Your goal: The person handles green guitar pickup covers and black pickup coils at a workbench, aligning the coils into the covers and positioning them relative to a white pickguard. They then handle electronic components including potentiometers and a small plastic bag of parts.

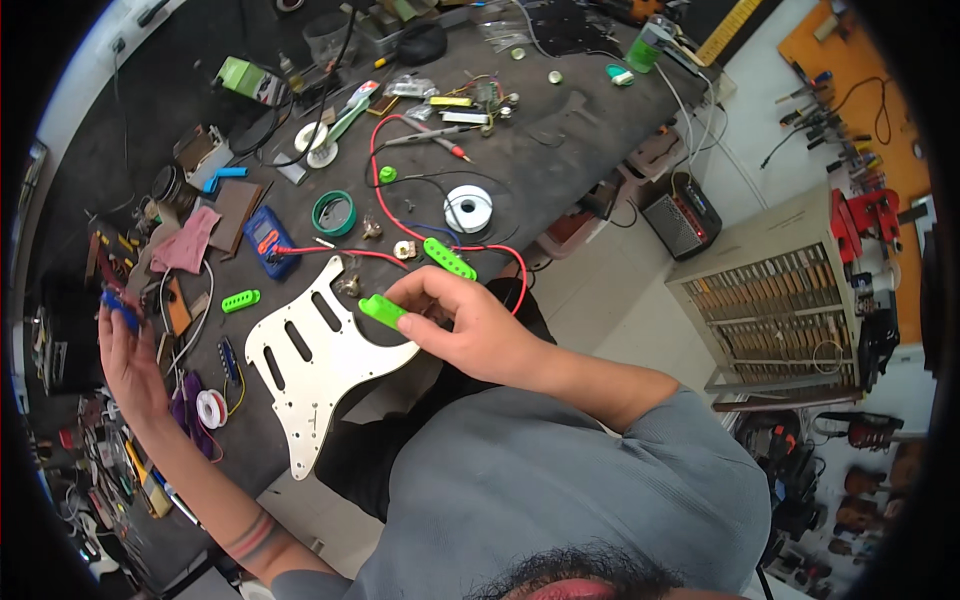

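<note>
My right hand [465,328] pinches a bright green guitar pickup cover [381,311] between thumb and fingers, over the right end of a cream guitar pickguard [300,345]. The pickguard has three long slots and lies at the table's near edge. At the far left, my left hand [130,365] is raised with its fingertips on a small blue object [120,309], whose kind I cannot make out. A second green pickup cover [450,259] lies just beyond my right hand. Another green cover [240,300] rests left of the pickguard.
A blue multimeter [268,243] with a red lead [377,150] lies beyond the pickguard. A white wire spool [468,209], a green round container [334,213] and small potentiometers [372,228] stand near it. Loose tools crowd the left side; a drawer cabinet [770,295] is at right.
</note>
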A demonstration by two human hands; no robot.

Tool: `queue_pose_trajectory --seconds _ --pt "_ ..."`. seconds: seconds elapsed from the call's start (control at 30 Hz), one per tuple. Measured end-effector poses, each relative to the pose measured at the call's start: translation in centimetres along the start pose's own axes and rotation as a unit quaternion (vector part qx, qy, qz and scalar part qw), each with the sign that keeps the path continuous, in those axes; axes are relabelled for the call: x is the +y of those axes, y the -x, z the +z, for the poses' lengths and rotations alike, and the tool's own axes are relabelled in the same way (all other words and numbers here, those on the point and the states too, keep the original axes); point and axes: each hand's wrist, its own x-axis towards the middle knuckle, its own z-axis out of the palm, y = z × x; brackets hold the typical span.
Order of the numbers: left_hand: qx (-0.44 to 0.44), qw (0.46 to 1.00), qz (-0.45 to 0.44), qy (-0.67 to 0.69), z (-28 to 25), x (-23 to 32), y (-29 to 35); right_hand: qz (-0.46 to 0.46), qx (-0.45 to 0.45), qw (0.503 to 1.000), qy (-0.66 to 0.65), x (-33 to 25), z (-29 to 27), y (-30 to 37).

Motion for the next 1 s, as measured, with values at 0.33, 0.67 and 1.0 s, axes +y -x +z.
queue_pose_trajectory --seconds 0.33,0.67,1.0 --pt "-0.123 0.972 -0.123 0.155 14.7 -1.6 12.2 -0.025 -0.009 0.999 -0.037 -1.4 -0.6 0.8" --pt "-0.137 0.974 -0.162 0.076 22.1 -4.2 15.2 0.005 0.028 0.996 -0.087 -1.1 -2.6 2.0" --pt "-0.134 0.971 -0.188 0.066 26.2 -4.9 16.7 -0.074 0.055 0.992 -0.091 -1.3 -3.7 3.2"
